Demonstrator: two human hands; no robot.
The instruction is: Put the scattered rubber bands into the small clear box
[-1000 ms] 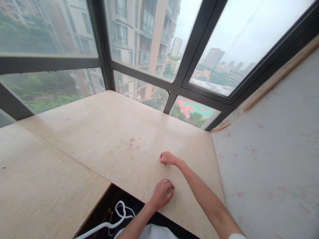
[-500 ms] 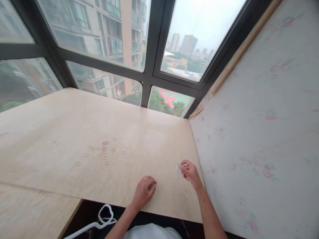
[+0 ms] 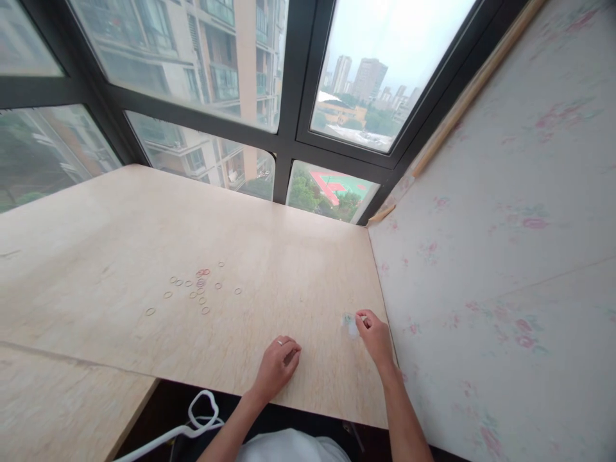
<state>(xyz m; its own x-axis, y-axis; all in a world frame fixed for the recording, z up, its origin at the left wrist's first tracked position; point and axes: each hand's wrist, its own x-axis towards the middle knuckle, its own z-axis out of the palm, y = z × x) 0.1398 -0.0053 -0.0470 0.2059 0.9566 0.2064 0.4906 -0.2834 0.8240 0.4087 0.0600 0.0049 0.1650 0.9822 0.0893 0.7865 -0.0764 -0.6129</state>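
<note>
My left hand [image 3: 279, 367] rests near the table's front edge, fingers curled and thumb tip against them. Whatever is in that pinch, if anything, is too small to tell. A ring is on one finger. By the wall, my right hand [image 3: 375, 337] is closed in a pinch at the right edge of a small clear plastic bag [image 3: 349, 325]. Something pale shows at its fingertips, but I cannot make out what. Farther left lie several thin loops like rubber bands, among them a pale loop [image 3: 237, 291] and a red loop [image 3: 206, 272].
The pale table [image 3: 289, 256] reaches back to dark-framed windows [image 3: 287, 128]. A flowered wall [image 3: 481, 256] bounds it on the right. At the lower left are a lower pale surface [image 3: 58, 404] and a bent white tube [image 3: 168, 439].
My right hand has shifted slightly right, uncovering more of the plastic bag. My left hand stays in nearly the same place. The loops lie as before, and the view has tilted slightly.
</note>
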